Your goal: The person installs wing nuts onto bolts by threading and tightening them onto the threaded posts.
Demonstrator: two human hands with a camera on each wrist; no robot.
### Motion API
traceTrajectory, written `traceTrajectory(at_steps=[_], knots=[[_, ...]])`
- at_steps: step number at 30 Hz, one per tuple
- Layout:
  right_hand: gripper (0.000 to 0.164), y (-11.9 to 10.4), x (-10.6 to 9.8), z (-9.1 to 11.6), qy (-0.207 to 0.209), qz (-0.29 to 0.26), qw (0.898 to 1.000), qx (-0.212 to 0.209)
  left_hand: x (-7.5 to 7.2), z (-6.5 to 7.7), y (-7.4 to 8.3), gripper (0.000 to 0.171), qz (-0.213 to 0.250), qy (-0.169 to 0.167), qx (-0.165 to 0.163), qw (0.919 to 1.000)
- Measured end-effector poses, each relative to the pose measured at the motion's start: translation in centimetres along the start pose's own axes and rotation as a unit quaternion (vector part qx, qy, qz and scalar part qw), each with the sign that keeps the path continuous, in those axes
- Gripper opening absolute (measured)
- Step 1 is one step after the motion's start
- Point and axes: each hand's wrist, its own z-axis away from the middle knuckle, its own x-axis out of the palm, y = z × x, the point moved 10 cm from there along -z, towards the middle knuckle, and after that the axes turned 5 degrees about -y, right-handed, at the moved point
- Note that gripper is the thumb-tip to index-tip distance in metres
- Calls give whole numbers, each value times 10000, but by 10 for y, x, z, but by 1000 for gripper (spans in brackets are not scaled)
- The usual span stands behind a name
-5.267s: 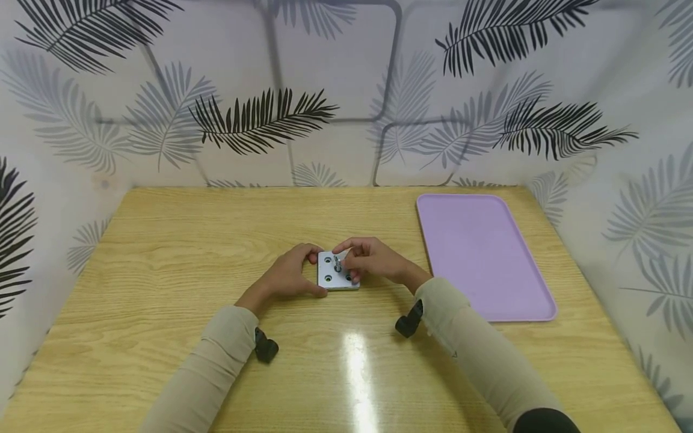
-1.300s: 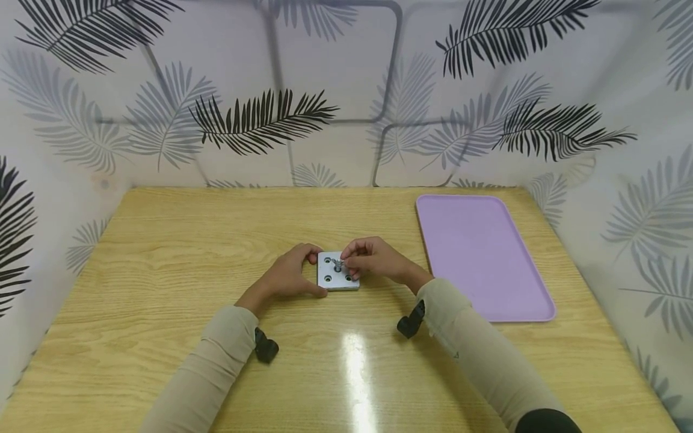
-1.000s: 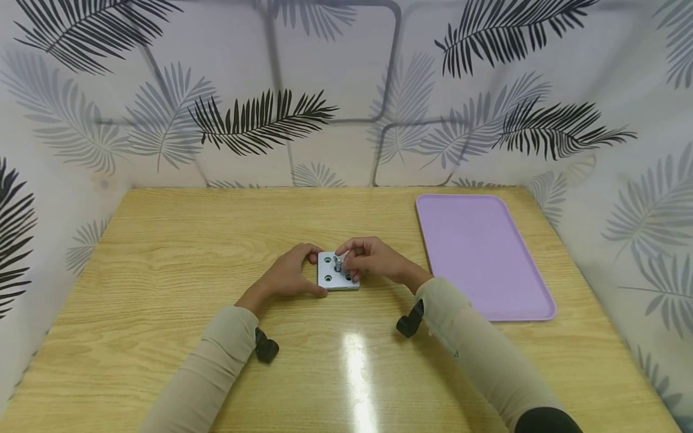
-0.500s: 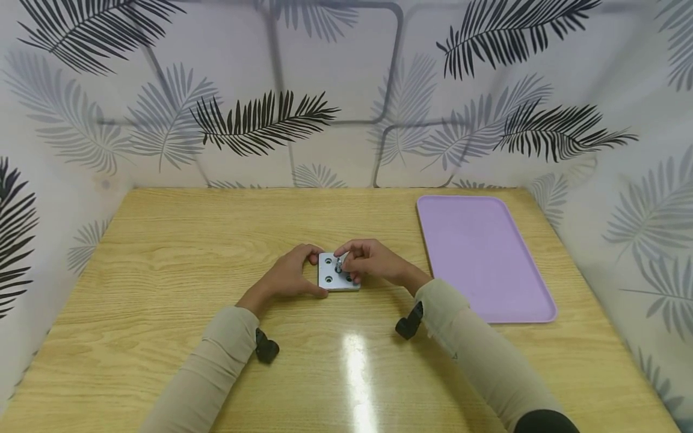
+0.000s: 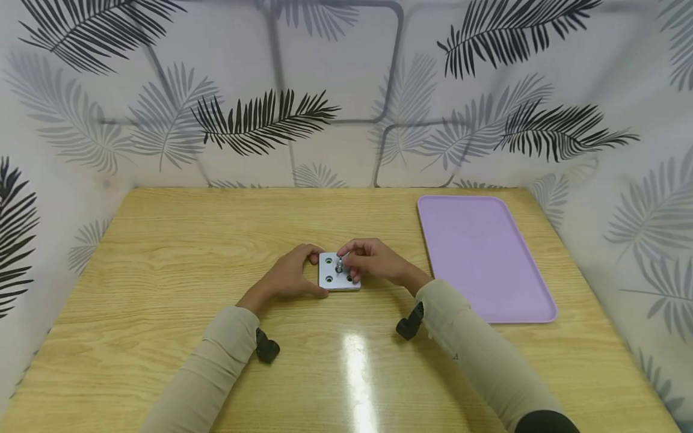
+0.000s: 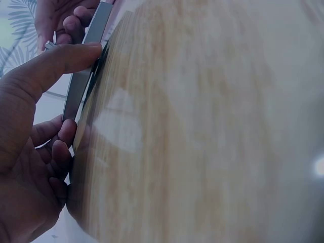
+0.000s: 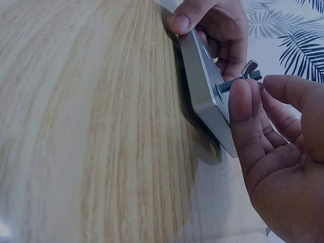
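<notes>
A square silver metal plate [image 5: 338, 284] with holes near its corners lies on the table. From its middle stands a threaded bolt [image 7: 229, 86] with a wing nut [image 7: 250, 68] near its top end. My left hand [image 5: 290, 274] grips the plate by its edges, thumb on the near edge and fingers at the far one. My right hand [image 5: 377, 263] is at the wing nut, thumb and fingertips pinching one wing. In the left wrist view the plate [image 6: 82, 76] shows edge-on beside my thumb. My right fingers cover part of the plate's right side.
A shallow purple tray [image 5: 482, 252] lies on the right part of the wooden table [image 5: 216, 228]. Leaf-patterned cloth [image 5: 346, 150] hangs behind the table and at both sides.
My right fingers have shifted back and forth at the wing nut, and its wings have turned to a different angle. My left hand and the plate stay practically in place.
</notes>
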Motion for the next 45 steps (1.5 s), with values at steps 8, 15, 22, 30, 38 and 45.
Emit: traceTrajectory(at_steps=[8, 15, 22, 30, 38, 45], knots=[[25, 1, -3, -1, 134, 39, 9999, 20, 0, 0, 0, 80, 34, 31, -14, 10000], [23, 3, -5, 0, 214, 26, 9997, 79, 0, 0, 1, 79, -12, 38, -2, 10000], [20, 2, -7, 4, 203, 56, 9998, 71, 0, 0, 2, 80, -10, 26, 6, 10000], [17, 1, -5, 6, 80, 25, 9999, 89, -1, 0, 2, 79, -25, 1, -1, 10000], [27, -2, -1, 4, -81, 124, 9999, -11, -1, 1, 3, 77, -36, 11, -6, 10000], [34, -1, 2, 1, -251, 97, 9996, -124, -1, 0, 2, 76, -36, -16, -4, 10000]])
